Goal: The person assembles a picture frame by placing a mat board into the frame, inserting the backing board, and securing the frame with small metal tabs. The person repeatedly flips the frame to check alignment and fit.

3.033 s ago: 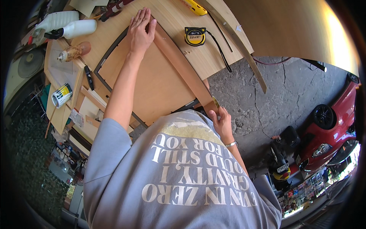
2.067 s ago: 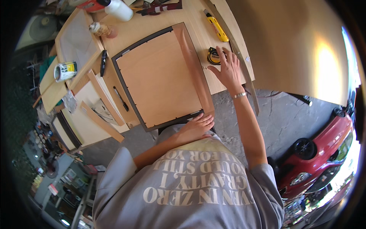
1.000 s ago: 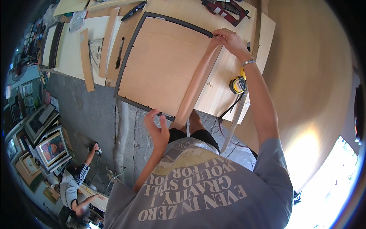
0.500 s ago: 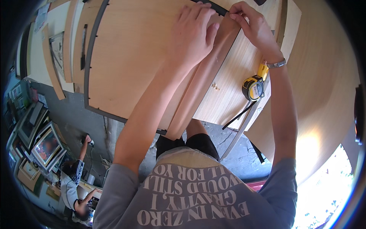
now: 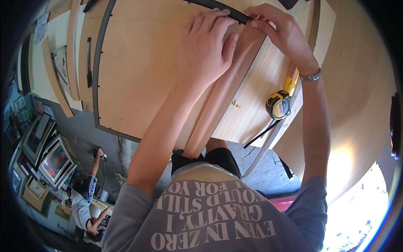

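A dark picture frame [image 5: 95, 84] lies back side up, with a tan backing board [image 5: 134, 63] inside it and small dark tabs along the edge. A wide strip of brown paper tape [image 5: 218, 96] runs along its right side, from the far corner to the edge nearest my body. My left hand [image 5: 205, 48] rests spread on the board near the far end, beside the strip. At the far right corner, my right hand [image 5: 283, 31] pinches the end of the strip between thumb and fingers.
On the wooden table right of the frame lie a yellow-black tape measure [image 5: 278, 105], a yellow tool [image 5: 291, 80] and wood crumbs [image 5: 236, 103]. A dark pen [image 5: 89, 63] and wood strips [image 5: 56, 80] are at left. Framed pictures [image 5: 56, 161] and another person [image 5: 86, 206] are lower left.
My left hand has shifted slightly left on the board, away from the strip. The right hand stays at the corner with its grip on the strip. The whole view has moved a little.
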Action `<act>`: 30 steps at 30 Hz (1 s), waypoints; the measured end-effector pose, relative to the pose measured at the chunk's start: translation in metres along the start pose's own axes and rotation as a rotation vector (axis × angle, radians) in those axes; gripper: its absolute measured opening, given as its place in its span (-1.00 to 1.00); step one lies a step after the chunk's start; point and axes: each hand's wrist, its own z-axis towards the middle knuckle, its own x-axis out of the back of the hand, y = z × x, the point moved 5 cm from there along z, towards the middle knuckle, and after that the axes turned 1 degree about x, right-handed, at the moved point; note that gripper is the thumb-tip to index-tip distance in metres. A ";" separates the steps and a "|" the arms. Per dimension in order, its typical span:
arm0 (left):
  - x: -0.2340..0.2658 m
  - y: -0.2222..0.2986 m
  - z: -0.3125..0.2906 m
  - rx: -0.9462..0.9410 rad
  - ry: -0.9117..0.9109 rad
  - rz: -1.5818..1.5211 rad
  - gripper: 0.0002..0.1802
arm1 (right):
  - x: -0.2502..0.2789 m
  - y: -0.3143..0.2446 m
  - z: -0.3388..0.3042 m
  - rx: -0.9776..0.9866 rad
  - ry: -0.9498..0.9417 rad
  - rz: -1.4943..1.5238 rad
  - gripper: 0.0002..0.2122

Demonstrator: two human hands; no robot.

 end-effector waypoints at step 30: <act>-0.008 0.024 0.010 -0.160 -0.183 -0.136 -0.82 | 0.023 -0.007 -0.064 -0.769 0.326 0.080 -0.75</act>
